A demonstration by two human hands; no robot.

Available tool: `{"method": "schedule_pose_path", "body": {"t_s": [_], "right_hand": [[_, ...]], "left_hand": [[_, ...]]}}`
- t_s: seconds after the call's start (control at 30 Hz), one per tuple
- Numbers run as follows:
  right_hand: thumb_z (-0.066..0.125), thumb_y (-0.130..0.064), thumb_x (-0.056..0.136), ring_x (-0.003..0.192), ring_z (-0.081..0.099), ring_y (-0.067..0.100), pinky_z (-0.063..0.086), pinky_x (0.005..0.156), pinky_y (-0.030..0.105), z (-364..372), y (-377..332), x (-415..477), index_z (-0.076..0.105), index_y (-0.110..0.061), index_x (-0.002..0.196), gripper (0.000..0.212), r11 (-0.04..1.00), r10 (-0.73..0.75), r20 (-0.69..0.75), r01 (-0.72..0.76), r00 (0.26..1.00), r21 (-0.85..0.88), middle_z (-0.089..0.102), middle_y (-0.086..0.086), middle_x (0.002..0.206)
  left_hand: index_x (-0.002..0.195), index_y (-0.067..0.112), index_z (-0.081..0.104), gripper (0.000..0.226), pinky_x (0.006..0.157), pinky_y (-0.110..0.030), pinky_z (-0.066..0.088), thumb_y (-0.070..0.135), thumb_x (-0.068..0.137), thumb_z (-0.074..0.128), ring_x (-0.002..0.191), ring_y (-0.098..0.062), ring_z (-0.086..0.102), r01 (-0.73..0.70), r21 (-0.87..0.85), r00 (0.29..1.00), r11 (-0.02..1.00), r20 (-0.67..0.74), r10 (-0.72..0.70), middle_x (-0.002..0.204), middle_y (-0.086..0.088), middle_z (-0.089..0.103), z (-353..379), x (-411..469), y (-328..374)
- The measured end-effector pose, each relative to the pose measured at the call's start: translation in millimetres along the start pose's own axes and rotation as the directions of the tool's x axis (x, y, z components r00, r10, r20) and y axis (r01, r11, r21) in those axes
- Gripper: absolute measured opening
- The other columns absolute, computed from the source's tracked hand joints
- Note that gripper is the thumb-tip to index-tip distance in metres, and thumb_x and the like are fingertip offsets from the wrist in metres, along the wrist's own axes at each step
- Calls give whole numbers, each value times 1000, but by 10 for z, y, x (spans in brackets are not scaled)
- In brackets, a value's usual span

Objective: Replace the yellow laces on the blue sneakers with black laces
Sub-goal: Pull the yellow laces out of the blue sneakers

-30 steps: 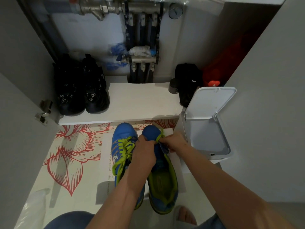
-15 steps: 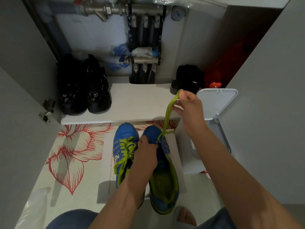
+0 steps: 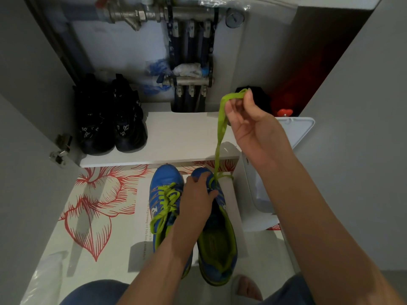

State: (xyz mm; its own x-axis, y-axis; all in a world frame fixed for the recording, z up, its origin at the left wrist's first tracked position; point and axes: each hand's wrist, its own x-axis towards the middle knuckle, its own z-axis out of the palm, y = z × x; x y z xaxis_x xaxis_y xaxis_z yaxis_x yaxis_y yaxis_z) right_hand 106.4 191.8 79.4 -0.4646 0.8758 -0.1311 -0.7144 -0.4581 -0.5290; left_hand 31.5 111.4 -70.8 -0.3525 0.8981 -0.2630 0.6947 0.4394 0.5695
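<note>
Two blue sneakers stand side by side on the floor, toes pointing away from me. The left sneaker [image 3: 164,194] still carries its yellow-green lace. On the right sneaker [image 3: 217,241] my left hand [image 3: 197,195] presses down near the toe, fingers curled over the upper. My right hand [image 3: 248,122] is raised high and pinches the yellow lace [image 3: 221,133], which runs taut down to the right sneaker's front eyelets. No black laces are visible.
A white bin [image 3: 259,194] with its lid [image 3: 297,130] up stands right of the sneakers. Black shoes [image 3: 110,122] sit on a white shelf [image 3: 180,139] under metal pipes [image 3: 189,80]. A clear plastic bag [image 3: 41,280] lies at lower left. Flower-patterned floor [image 3: 92,208] spreads to the left.
My right hand rose from the right sneaker's toe up and away, drawing the yellow lace out into a long taut strand. My left hand stayed on the sneaker.
</note>
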Motion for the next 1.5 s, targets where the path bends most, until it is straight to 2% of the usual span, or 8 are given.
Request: {"method": "schedule_pose_path", "body": {"t_s": [0.27,0.43,0.7,0.83,0.97,1.07,1.17,1.5], "right_hand": [[42,-11,99,57,63,11,59,70,28,-136,31,48,54,-1,89,19,960,92,40,-78,995,-270,56,9,75],[55,-17,94,82,65,22,59,70,30,-492,133,88,57,0,104,20,502,70,-137,-154,988,-851,62,10,90],[60,-7,89,71,66,24,59,61,28,-670,150,140,56,-7,91,5,230,107,-142,-164,984,-959,64,10,83],[63,-9,88,87,70,29,60,67,36,-807,199,121,57,-2,107,20,181,382,-137,-219,914,-959,68,14,97],[62,-6,88,75,69,25,60,69,33,-854,241,180,55,-9,88,8,183,305,-54,-114,951,-977,68,11,85],[59,-1,89,63,66,20,59,68,37,-863,309,189,53,-10,81,13,173,193,8,-26,981,-985,67,9,72],[58,-2,89,62,66,14,57,63,28,-747,288,185,53,-9,82,11,231,61,74,58,995,-971,67,7,71],[51,3,92,58,61,16,54,59,27,-292,55,94,54,-4,90,8,684,-275,218,350,937,-640,65,5,68]], "left_hand": [[97,-3,67,21,83,-38,50,7,95,48,86,-25,63,-35,-450,980,892,-190,-57,93,-16,68,-42,52,135],[82,15,64,26,61,-9,48,-1,94,46,62,2,60,-226,-620,910,751,-411,-65,70,9,62,-392,-20,338],[89,19,70,33,78,-38,58,0,94,45,86,-25,70,-305,-805,891,508,-429,-145,92,-9,72,-674,-89,441],[102,4,66,22,74,-25,58,5,97,45,85,-22,72,-307,-902,924,304,-359,-129,95,-11,71,-808,-123,474],[111,4,61,20,74,-23,58,5,95,49,84,-17,72,-268,-945,947,186,-294,-129,100,-9,70,-852,-91,455],[122,11,53,36,74,-30,57,-5,90,52,88,-19,67,-96,-880,969,465,-190,-159,108,-9,67,-766,-23,323],[131,7,46,45,84,-33,49,10,88,61,106,-22,58,129,-332,991,935,23,-128,122,-10,59,-561,-37,144],[139,7,35,57,100,-29,41,18,90,61,125,-23,48,109,253,925,961,329,-191,137,-11,47,-273,3,16]]}}
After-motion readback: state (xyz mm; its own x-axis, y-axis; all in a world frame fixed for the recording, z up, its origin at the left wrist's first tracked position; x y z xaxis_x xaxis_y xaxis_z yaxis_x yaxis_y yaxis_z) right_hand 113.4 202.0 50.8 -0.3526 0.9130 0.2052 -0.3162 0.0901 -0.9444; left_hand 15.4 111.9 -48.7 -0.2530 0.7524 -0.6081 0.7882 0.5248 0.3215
